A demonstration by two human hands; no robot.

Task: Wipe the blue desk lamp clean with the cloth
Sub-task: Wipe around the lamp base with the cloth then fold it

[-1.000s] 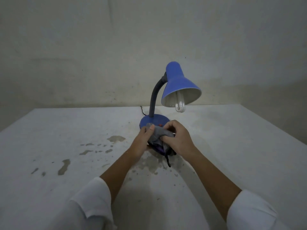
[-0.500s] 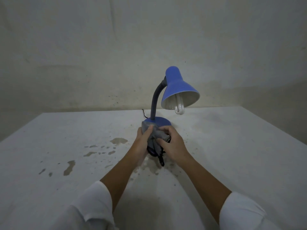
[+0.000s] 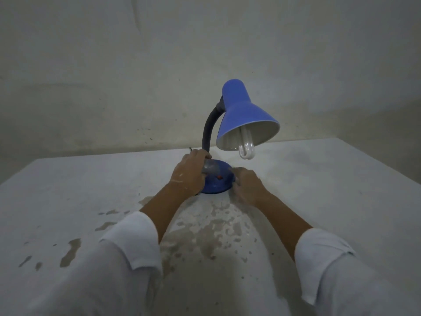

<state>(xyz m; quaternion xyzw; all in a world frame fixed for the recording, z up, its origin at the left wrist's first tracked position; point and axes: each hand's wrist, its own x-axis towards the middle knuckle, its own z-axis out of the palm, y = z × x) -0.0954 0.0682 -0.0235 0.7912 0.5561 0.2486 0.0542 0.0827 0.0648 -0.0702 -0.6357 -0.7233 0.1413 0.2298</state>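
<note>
Wiping has started at the foot of the blue desk lamp (image 3: 230, 142), which stands upright on the counter (image 3: 330, 190) toward its far edge. My left hand (image 3: 190, 173) is closed around the grey cloth (image 3: 210, 169), pressing it on the lamp base (image 3: 219, 182) just beside the dark gooseneck (image 3: 208, 131). My right hand (image 3: 247, 187) rests at the base's right rim; whether it grips anything I cannot tell. Next, I judge, the cloth must travel up the gooseneck to the shade (image 3: 243, 117), with the base held steady.
</note>
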